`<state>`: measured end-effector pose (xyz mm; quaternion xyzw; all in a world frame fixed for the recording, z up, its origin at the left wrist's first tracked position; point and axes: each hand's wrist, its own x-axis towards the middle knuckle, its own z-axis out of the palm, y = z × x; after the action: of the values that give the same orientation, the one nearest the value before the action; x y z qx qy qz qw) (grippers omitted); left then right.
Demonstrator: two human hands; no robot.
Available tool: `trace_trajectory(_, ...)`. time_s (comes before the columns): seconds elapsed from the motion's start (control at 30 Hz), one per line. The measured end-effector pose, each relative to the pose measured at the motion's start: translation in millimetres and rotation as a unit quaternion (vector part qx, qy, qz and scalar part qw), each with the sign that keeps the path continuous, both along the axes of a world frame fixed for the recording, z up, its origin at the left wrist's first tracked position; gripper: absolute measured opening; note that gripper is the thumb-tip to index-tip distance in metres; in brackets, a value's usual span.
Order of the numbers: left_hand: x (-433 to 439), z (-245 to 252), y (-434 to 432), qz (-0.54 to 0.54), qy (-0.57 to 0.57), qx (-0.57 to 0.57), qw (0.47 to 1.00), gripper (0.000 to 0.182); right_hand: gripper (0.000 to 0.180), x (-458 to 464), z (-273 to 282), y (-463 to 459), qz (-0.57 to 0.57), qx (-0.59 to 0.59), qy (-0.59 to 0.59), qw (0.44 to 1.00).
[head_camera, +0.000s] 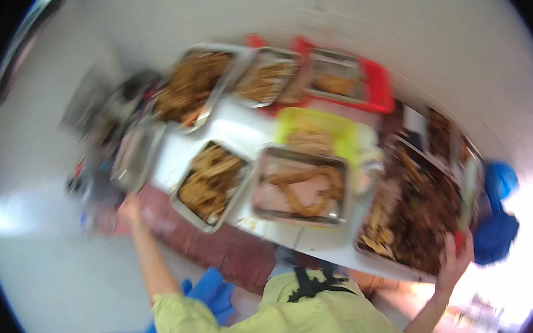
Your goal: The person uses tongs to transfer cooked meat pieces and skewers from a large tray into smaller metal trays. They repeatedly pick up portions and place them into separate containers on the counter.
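Note:
The whole view is blurred. At lower left, my left hand (130, 207) is at the near end of a shallow metal tray (137, 153); blur hides whether its fingers grip the rim. My right hand (456, 255) is closed around the red handle of a utensil with a long pale blade (468, 193), pointing away from me. Below that blade is a large tray (364, 245) heaped with dark brown food pieces (420, 215). Before me, one metal tray (191, 219) holds light brown pieces, and another (270, 218) holds a few long brown strips (292, 195).
Behind them are a yellow-green basin (346, 134), a red tray (380, 87) under smaller metal trays, and a large tray (216, 100) of brown food. A white wall (328, 2) closes the back. Blue items (497, 237) hang at right; blue cloth (210, 288) is by my left arm.

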<state>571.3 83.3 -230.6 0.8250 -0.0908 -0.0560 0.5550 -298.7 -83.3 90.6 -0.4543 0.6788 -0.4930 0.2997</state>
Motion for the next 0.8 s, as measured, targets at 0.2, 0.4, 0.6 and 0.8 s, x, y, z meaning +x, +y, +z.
trace_trajectory(0.2, 54, 16, -13, -0.006, -0.063, 0.335, 0.94, 0.048, 0.044, -5, 34, 38, -0.078, -0.047, 0.063, 0.994)
trace_trajectory(0.4, 51, 21, -38, 0.038, 0.085, 0.107, 0.99, 0.034, 0.035, -3, 43, 77, -0.18, -0.074, 0.031, 0.98)
trace_trajectory(0.6, 69, 34, -38, -0.122, 0.269, 0.045, 0.954, 0.033, 0.033, -19, 34, 84, -0.209, -0.083, 0.02, 0.974)
trace_trajectory(0.8, 70, 48, -45, -0.111, 0.335, -0.032, 0.935, 0.028, 0.035, -24, 32, 81, -0.204, -0.073, 0.042, 0.975)
